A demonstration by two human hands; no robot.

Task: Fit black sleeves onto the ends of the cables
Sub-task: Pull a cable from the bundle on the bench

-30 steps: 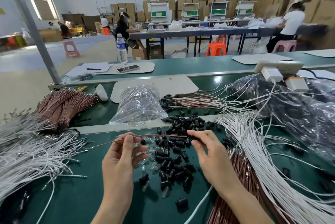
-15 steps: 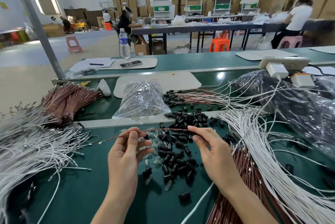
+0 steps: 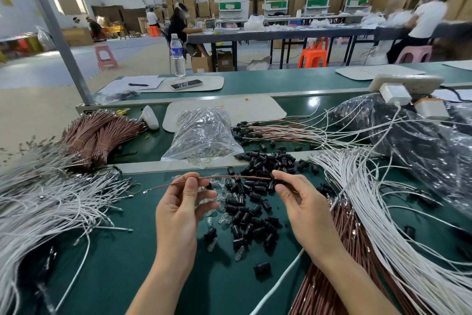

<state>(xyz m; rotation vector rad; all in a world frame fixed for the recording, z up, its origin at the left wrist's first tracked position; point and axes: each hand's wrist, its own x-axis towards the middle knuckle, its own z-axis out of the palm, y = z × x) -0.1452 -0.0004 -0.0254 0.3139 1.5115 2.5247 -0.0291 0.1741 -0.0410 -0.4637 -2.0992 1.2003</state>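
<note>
I count one brown cable (image 3: 229,177) in play, stretched nearly level between two hands above the green table (image 3: 115,263). The left hand (image 3: 178,210) pinches it between thumb and forefinger, with the other fingers loosely curled beneath. A short tail with a metal tip runs out past those fingertips to the left. The right hand (image 3: 304,210) pinches the cable's other end, thumb against forefinger, remaining fingers relaxed below. Just left of the right fingertips the cable shows a dark stretch. I cannot tell whether that is a sleeve already on it.

Directly under and between both sets of fingers lies one loose heap of black sleeves (image 3: 255,215), dozens of them, too many for me to count. A few clear small parts (image 3: 212,222) lie scattered at its left edge, near the left fingers. Beyond the fingertips sits one clear plastic bag (image 3: 201,136).

There are two spreads of white cables: one (image 3: 51,199) outside the left hand and one (image 3: 370,199) outside the right. Brown cables also lie in two masses, tied bundles (image 3: 97,136) far beyond the left fingers and a sheaf (image 3: 344,251) beside the right wrist. One water bottle (image 3: 177,55) stands upright well beyond.
</note>
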